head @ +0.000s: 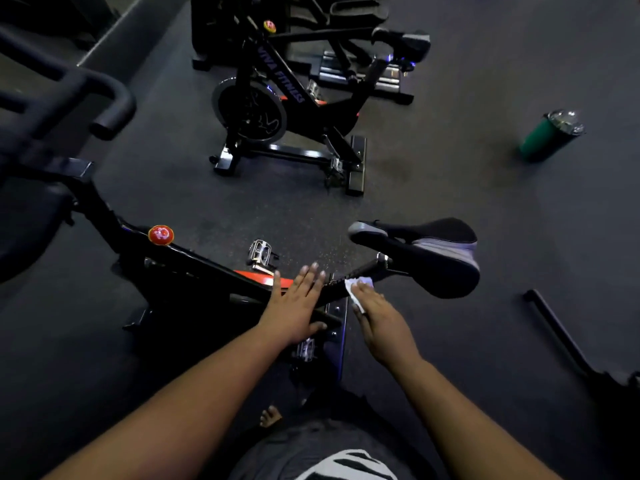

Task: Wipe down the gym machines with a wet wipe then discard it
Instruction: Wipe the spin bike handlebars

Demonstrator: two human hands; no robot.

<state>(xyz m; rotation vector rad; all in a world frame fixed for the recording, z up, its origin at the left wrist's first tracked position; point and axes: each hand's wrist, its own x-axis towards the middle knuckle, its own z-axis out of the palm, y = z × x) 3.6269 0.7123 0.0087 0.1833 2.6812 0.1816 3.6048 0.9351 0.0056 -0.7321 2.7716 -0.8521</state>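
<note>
Wet wipe [356,289], white, crumpled, sits under the right hand [384,327] fingers at about 5 o'clock of frame centre, pressed on the black seat post [360,277] of the near spin bike [194,271]. Right hand curls over the wipe and holds it to the post. Left hand [294,310] is just at 9 o'clock of the right, flat, fingers straight, palm on the bike frame, gripping nothing. Black and grey saddle [426,254] at 2 o'clock of the hands. Red round knob [161,234] on the frame at 10 o'clock, metal pedal [260,252] at 11 o'clock. Bare toes [270,416] at 6 o'clock. Further off at 12 o'clock a second bike [287,109], frame lettered "VIVA FITNESS". Green tumbler [550,133] with clear lid on the dark floor [450,168] at 2 o'clock, far.
</note>
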